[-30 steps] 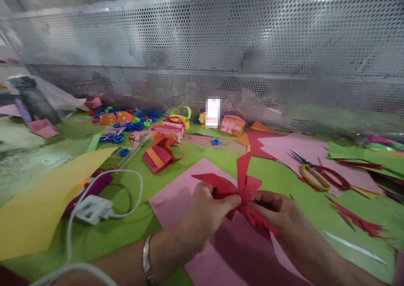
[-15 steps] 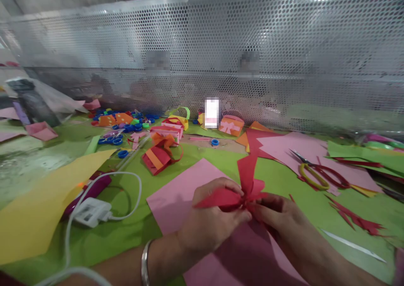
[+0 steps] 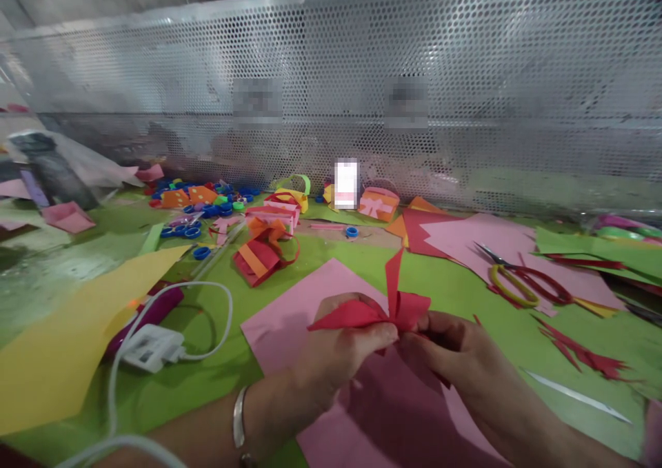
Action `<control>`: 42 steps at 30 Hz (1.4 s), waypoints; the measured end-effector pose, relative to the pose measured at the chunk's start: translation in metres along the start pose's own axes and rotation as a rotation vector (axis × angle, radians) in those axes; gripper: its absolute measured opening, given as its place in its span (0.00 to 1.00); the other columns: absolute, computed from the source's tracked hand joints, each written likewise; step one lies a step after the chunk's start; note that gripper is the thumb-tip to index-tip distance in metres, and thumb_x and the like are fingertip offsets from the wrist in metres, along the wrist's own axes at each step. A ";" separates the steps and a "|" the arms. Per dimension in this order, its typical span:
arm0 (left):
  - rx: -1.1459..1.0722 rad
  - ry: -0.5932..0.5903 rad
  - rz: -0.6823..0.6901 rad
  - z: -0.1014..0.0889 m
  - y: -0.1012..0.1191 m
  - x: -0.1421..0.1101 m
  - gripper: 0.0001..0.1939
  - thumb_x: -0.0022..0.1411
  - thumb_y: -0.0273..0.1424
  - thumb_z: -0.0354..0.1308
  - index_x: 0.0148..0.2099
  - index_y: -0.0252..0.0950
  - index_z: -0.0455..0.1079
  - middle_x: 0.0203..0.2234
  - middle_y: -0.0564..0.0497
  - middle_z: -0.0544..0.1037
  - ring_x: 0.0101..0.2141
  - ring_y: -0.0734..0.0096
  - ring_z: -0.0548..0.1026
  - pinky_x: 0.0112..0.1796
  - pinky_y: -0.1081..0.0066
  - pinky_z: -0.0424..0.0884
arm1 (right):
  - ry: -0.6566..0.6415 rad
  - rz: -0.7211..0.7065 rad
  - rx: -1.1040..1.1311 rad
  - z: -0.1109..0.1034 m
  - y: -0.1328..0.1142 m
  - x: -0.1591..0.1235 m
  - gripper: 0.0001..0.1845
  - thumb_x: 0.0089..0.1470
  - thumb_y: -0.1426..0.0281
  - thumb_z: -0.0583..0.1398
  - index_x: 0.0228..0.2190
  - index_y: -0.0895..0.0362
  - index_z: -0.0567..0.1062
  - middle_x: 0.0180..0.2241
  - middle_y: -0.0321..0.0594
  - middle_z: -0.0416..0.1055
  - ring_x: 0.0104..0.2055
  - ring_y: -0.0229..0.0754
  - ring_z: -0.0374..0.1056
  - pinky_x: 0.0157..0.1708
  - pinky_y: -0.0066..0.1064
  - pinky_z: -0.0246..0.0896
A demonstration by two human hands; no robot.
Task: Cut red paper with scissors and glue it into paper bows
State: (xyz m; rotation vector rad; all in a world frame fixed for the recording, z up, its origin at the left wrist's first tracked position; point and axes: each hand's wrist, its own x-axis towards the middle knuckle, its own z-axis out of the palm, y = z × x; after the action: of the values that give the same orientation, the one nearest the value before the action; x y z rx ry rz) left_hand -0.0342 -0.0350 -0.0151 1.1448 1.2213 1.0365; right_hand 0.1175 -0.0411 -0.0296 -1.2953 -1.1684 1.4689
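Between my two hands is a red paper bow (image 3: 411, 311), its loops and strips sticking out left, right and upward. My left hand (image 3: 336, 351) pinches it near the centre, thumb on top. On its right side, my right hand (image 3: 449, 351) grips the bow with thumb and fingers together. Beneath both hands lies a large pink paper sheet (image 3: 331, 292) on the green table cover. A small red paper bag (image 3: 256, 261) with an orange band and bow rests beyond my left hand.
Scissors (image 3: 527, 282) with yellow and red handles lie at right, near red paper scraps (image 3: 584, 351) and a white pointed strip (image 3: 576, 395). At left are yellow paper (image 3: 67, 337) and a white charger (image 3: 152, 347) with its cable. A perforated metal panel (image 3: 331, 61) stands behind.
The red bow has turned in my hands, and its upright strip now looks narrower. My left thumb has moved onto the bow's centre and slightly up.
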 end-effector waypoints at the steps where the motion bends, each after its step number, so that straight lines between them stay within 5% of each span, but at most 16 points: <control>1: 0.000 -0.021 -0.001 0.000 0.000 0.000 0.07 0.46 0.32 0.62 0.22 0.37 0.69 0.21 0.52 0.74 0.27 0.69 0.71 0.30 0.71 0.67 | -0.001 -0.002 0.005 0.001 -0.001 0.000 0.14 0.35 0.63 0.70 0.23 0.58 0.76 0.21 0.32 0.66 0.23 0.33 0.54 0.22 0.25 0.47; 5: -0.137 0.011 -0.055 0.001 -0.005 0.002 0.06 0.45 0.31 0.63 0.24 0.36 0.69 0.21 0.52 0.75 0.27 0.69 0.71 0.30 0.71 0.68 | -0.019 0.004 0.043 0.003 -0.004 -0.002 0.14 0.35 0.64 0.70 0.26 0.56 0.75 0.24 0.33 0.70 0.27 0.37 0.61 0.27 0.26 0.53; 12: -0.167 0.013 -0.042 0.003 -0.006 0.000 0.07 0.47 0.31 0.62 0.25 0.36 0.67 0.22 0.53 0.72 0.26 0.71 0.70 0.28 0.72 0.66 | -0.055 0.045 -0.095 0.001 0.005 0.003 0.14 0.36 0.64 0.69 0.19 0.58 0.70 0.16 0.27 0.55 0.20 0.30 0.44 0.21 0.25 0.37; 19: -0.216 0.027 -0.123 0.005 -0.009 0.000 0.08 0.49 0.34 0.63 0.28 0.36 0.69 0.23 0.53 0.73 0.27 0.70 0.72 0.31 0.70 0.68 | -0.079 0.046 -0.116 0.004 0.001 0.001 0.12 0.40 0.64 0.66 0.20 0.58 0.71 0.18 0.28 0.57 0.20 0.31 0.47 0.20 0.26 0.40; 28: -0.195 0.081 0.000 0.008 -0.013 0.006 0.07 0.43 0.27 0.65 0.26 0.34 0.69 0.18 0.55 0.72 0.21 0.76 0.69 0.24 0.75 0.66 | -0.056 0.060 0.019 -0.006 0.005 0.007 0.12 0.36 0.63 0.69 0.24 0.57 0.76 0.22 0.36 0.69 0.27 0.38 0.62 0.28 0.29 0.57; 36: -0.043 0.033 0.134 0.008 -0.018 0.008 0.04 0.44 0.27 0.62 0.25 0.34 0.69 0.18 0.54 0.74 0.19 0.76 0.70 0.22 0.76 0.65 | -0.041 0.076 -0.006 -0.004 0.003 0.008 0.09 0.37 0.65 0.66 0.22 0.57 0.76 0.18 0.33 0.65 0.21 0.34 0.53 0.22 0.28 0.46; 42: -0.067 0.018 0.049 0.009 -0.015 0.007 0.04 0.45 0.26 0.61 0.25 0.35 0.68 0.16 0.56 0.71 0.19 0.76 0.69 0.21 0.77 0.63 | 0.024 0.041 -0.060 -0.003 0.005 0.011 0.09 0.34 0.65 0.64 0.16 0.58 0.72 0.16 0.31 0.61 0.20 0.31 0.49 0.20 0.26 0.41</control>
State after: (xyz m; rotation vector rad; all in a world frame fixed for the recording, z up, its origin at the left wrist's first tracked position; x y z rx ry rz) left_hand -0.0244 -0.0312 -0.0313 1.1203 1.1691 1.1184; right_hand 0.1190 -0.0313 -0.0371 -1.3811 -1.1849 1.4537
